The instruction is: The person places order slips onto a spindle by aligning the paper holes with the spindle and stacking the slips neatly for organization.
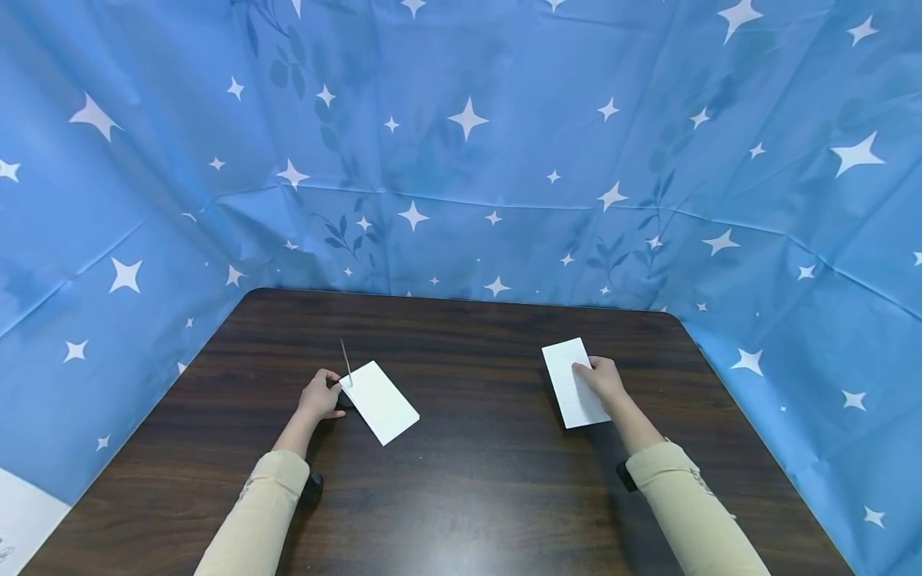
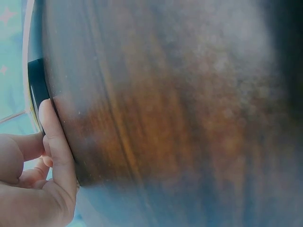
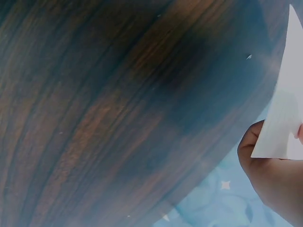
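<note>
My left hand (image 1: 319, 397) is at the left of the table, its thumb and fingers gripping the edge of a small dark object (image 1: 346, 399). That object appears as a black slab-like edge (image 2: 40, 90) in the left wrist view. A white rectangular sheet (image 1: 379, 403) lies over it and hides most of it. One thin brown stick (image 1: 346, 360) rises slantwise at the sheet's upper left corner. Over on the right, my right hand (image 1: 603, 379) pinches a white card (image 1: 572, 384), thumb on its face and other fingers behind. The card (image 3: 284, 113) tilts above the table, casting a shadow.
A dark wood-grain table (image 1: 461, 480) with rounded far corners carries everything. Blue star-patterned cloth (image 1: 461, 160) hangs behind it and along both sides. Something white (image 1: 25, 516) shows past the table's left edge.
</note>
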Demonstrator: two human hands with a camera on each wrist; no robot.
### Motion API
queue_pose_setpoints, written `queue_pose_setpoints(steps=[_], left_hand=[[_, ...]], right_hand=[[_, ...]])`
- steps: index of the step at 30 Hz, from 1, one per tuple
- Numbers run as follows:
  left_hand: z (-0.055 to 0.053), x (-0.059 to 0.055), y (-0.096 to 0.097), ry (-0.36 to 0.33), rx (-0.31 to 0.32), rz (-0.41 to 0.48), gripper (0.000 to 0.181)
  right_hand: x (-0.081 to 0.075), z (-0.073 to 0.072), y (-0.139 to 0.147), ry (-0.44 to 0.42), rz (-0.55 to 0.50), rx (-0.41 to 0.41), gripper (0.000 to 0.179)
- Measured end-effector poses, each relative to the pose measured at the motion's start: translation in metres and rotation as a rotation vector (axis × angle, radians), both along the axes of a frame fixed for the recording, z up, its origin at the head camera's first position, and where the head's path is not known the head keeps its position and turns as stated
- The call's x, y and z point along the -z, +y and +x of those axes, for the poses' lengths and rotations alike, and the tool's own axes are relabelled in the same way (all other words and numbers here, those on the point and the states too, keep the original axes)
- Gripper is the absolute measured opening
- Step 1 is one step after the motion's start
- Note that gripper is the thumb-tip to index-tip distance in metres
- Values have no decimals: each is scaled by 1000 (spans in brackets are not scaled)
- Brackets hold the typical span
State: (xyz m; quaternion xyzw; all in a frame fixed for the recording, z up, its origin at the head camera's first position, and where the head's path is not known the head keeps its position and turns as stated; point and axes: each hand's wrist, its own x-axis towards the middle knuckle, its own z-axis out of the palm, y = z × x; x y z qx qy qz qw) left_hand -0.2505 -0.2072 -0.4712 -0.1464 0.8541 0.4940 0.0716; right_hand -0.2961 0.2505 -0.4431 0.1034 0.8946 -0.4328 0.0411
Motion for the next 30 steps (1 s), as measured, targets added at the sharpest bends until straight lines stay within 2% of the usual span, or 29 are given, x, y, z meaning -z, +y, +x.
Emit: queue_pose_setpoints(steps=[8,12,17,22,30], left_hand=[[-1,3,-1,9,-3,-2,23],[0,7,0,-9,-16,-7,23],[3,10,3,2,-9,-14,23],[2,9,3,10,-13,-17,23],[-1,4,3,11,-20,-20,24]], right_hand=[[-5,-3,-17,12,-14,-2,43],[-4,-3,-26,6,-30,-31,41],[-4,-1,-37,-1,-57,-60,40],[-9,0,-49,-20,-70,-78,41],[-12,-10,-66,-17,-99,-95,42]])
